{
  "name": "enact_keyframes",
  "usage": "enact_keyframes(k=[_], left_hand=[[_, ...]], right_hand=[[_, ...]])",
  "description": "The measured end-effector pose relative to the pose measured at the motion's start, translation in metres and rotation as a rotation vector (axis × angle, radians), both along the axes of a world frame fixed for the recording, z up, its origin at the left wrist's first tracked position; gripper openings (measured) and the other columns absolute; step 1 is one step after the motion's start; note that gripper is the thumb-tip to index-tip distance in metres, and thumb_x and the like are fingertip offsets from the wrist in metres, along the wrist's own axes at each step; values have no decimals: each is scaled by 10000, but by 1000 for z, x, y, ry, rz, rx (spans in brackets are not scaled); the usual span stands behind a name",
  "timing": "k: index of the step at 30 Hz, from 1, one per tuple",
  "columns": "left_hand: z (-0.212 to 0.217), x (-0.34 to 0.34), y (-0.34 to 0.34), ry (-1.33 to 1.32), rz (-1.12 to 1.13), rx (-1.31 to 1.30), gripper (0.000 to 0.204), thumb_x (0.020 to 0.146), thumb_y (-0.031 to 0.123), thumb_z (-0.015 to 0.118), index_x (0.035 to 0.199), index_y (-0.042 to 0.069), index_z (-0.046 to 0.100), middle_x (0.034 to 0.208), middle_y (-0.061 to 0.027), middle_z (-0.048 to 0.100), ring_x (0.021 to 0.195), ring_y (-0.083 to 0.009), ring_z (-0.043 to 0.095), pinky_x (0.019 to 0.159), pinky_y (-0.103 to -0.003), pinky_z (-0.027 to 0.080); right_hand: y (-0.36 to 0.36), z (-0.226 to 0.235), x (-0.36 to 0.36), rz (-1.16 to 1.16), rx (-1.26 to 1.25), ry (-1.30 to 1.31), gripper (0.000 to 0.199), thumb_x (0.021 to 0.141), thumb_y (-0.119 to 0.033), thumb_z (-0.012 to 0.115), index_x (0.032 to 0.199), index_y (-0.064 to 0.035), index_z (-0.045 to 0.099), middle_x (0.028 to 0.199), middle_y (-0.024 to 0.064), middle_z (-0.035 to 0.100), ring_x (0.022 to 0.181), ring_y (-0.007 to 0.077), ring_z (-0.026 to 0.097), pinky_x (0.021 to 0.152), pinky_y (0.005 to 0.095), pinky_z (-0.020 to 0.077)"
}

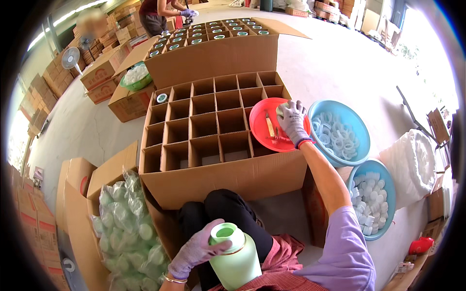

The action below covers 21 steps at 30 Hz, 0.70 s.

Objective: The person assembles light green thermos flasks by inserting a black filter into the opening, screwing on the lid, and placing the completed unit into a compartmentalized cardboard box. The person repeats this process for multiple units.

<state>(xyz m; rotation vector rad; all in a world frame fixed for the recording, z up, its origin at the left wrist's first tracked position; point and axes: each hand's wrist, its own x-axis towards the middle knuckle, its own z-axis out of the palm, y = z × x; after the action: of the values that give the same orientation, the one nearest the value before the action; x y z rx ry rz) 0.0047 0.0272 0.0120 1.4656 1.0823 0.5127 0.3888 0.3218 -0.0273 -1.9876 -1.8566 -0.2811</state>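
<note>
My left hand [200, 250], in a grey glove, grips a pale green wide-necked bottle [236, 262] by its shoulder. The bottle stands tilted against my lap, its mouth uncovered. My right hand [293, 121], gloved too, reaches over a shallow red basin [259, 138]. Its fingers close on a small pale yellowish piece [280, 110]; whether this is cloth or sponge I cannot tell. Beside that hand, a tool with a light-coloured handle [269, 125] and some small dark bits lie in the basin. The basin rests on the right side of a divided cardboard carton [223, 179].
One capped bottle [161, 98] sits in the carton's far-left cell. At right are a blue tub of translucent rings [366, 145] and another of white caps [392, 194]. Bagged green bottles [128, 223] fill a box at left. Beyond stands a filled carton [213, 56]; a person [158, 14] works there.
</note>
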Motion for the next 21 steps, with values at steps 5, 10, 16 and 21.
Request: enact_keyframes(k=[5, 10, 16, 21], left_hand=[[24, 18, 16, -134, 99, -457, 671, 862, 302, 787, 1381, 7, 480, 1221, -53, 605, 1133, -141, 571, 1008, -297, 451], [52, 2, -3, -157, 119, -316, 779, 736, 334, 796, 1357, -35, 506, 1218, -103, 641, 1147, -220, 603, 1022, -350, 460], [74, -40, 13, -16, 307, 423, 659, 790, 211, 772, 1353, -18, 518, 1338, -178, 550, 1236, -317, 534, 1028, -433, 460], [84, -63, -2, 42, 555, 746, 865, 637, 169, 871, 1390, 7, 479, 1389, -185, 477, 1325, -350, 446, 1085, -485, 410]], right_hand=[[-6, 24, -41, 101, -348, -530, 399, 890, -364, 613, 1211, -151, 717, 1482, 143, 476, 1433, 437, 296, 1128, 683, 199], [39, -38, -54, -135, -117, -527, 444, 938, -209, 431, 1254, 7, 656, 1493, 280, 429, 1441, 490, 289, 1142, 751, 64], [28, 15, -33, -186, -235, 50, 464, 883, -426, 577, 1159, -81, 718, 1315, 142, 597, 1371, 377, 397, 1118, 744, 109], [-26, 58, -75, 450, 374, 476, 217, 854, -177, 713, 993, -53, 601, 1069, 152, 606, 1027, 304, 591, 887, 435, 478]])
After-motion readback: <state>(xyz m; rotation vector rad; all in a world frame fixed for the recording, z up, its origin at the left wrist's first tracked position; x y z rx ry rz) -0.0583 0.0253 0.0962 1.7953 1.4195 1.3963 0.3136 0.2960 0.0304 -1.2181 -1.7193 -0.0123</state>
